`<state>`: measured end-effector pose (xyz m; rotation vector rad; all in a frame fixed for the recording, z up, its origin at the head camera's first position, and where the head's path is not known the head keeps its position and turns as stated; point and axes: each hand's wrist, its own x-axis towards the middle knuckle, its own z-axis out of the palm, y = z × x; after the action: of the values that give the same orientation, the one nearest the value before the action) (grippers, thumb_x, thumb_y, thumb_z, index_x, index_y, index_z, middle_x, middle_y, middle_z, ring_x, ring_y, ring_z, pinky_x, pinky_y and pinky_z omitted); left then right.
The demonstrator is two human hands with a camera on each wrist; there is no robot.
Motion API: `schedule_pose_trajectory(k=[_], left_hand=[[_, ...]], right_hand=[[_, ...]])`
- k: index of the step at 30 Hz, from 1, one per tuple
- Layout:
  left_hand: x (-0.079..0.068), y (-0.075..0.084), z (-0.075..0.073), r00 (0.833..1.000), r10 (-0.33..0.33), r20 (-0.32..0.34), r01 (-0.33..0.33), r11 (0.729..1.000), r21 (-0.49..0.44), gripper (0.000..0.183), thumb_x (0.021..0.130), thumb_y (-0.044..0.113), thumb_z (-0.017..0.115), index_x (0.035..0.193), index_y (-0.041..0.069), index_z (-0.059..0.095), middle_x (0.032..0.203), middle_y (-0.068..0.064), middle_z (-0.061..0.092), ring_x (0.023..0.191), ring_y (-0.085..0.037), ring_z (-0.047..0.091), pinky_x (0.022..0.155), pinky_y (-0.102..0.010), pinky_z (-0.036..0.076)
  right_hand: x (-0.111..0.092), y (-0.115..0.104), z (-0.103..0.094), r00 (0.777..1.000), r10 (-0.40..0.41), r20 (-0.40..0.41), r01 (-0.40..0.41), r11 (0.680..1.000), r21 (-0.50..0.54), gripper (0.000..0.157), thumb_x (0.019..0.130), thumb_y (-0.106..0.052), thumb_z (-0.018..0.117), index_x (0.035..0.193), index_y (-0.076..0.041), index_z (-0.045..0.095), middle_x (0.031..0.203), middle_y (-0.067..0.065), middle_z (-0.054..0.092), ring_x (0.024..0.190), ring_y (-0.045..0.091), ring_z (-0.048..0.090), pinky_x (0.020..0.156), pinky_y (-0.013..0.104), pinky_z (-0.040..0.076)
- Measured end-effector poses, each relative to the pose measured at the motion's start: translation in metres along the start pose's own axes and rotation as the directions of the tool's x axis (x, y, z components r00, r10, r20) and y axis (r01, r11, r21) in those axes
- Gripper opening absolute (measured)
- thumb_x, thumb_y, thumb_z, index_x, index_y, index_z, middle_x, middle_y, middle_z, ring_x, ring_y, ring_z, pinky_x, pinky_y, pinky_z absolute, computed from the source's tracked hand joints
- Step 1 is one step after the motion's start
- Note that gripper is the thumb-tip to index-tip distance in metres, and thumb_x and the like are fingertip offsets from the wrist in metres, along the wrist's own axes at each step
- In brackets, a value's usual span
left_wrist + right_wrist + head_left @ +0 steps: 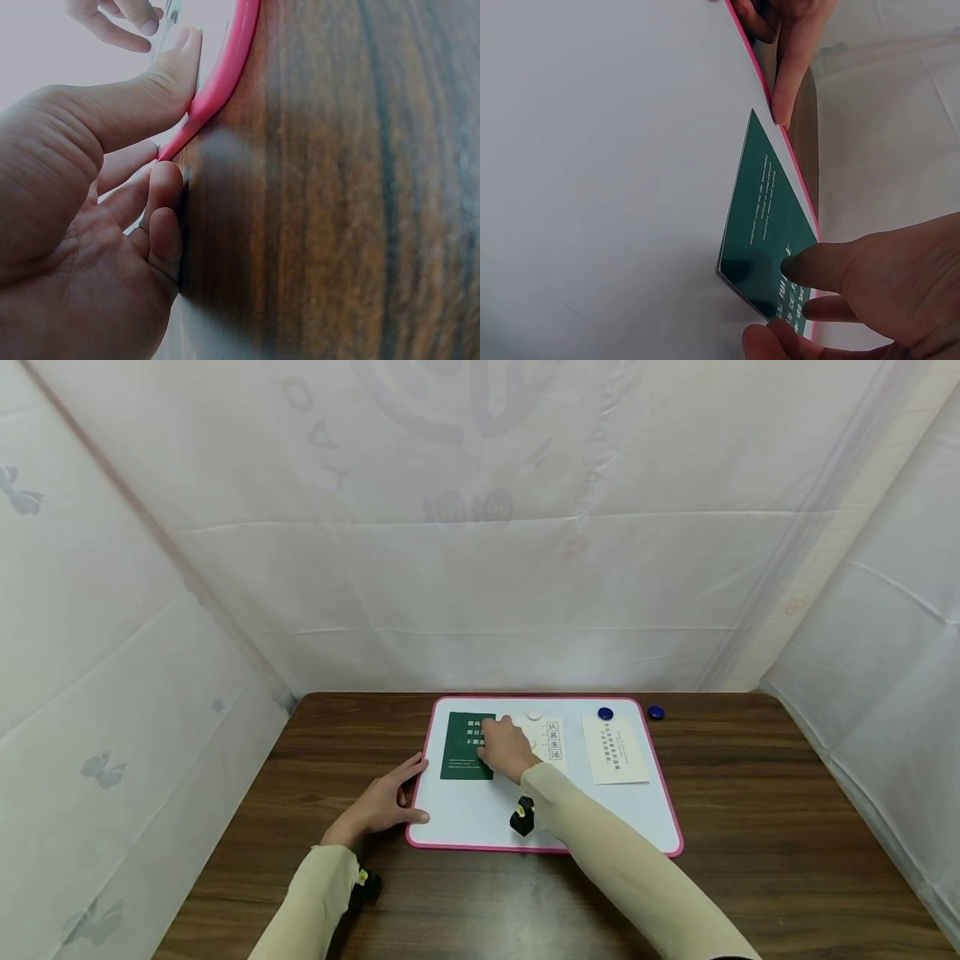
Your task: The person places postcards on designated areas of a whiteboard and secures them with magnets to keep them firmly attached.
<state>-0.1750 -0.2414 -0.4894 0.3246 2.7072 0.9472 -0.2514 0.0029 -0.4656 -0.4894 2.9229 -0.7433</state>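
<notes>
A whiteboard (480,814) with a pink rim lies on the table, bearing several cards. My left hand (378,802) is at its left rim, thumb over the lower left corner and index finger stretched along the edge. In the left wrist view that thumb (142,105) crosses the pink rim, with other fingers beside the board. My right hand (510,750) touches the right part of a dark green card (465,760) printed with white characters. The right wrist view shows the fingertips of the right hand (877,289) on the green card (757,202), hiding its upper part.
Right of the green card lies a pale card (553,743) with a white round magnet (533,715) at its top. A cream card (615,752) sits farther right under a blue magnet (605,714). Another blue magnet (656,712) rests on the wooden table (750,810). White cloth (480,610) hangs behind.
</notes>
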Motion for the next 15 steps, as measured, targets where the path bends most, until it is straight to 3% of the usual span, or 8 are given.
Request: schedule_pose_trajectory(k=[7,15], left_hand=[[0.0004,0.0008,0.0004,1.0,-0.005,0.002,0.005,1.0,0.004,0.093,0.081,0.028,0.089,0.158,0.011,0.041,0.167,-0.01,0.031,0.074,-0.015,0.048,0.07,-0.03,0.042],[0.0009,0.0021,-0.0003,1.0,-0.013,-0.004,0.013,1.0,0.007,0.093,0.081,0.028,0.089,0.159,0.011,0.041,0.167,-0.01,0.031,0.075,-0.016,0.048,0.07,-0.03,0.043]], right_hand=[[0.0002,0.0008,-0.0015,1.0,0.004,-0.006,-0.004,1.0,0.005,0.027,0.098,-0.016,0.072,0.118,0.001,0.068,0.096,0.012,0.061,0.085,0.024,0.059,0.072,0.041,0.056],[-0.0014,0.0059,-0.0057,0.999,-0.032,-0.026,0.032,0.999,-0.021,0.021,0.097,-0.02,0.073,0.11,-0.003,0.07,0.09,0.007,0.059,0.076,0.02,0.056,0.061,0.036,0.051]])
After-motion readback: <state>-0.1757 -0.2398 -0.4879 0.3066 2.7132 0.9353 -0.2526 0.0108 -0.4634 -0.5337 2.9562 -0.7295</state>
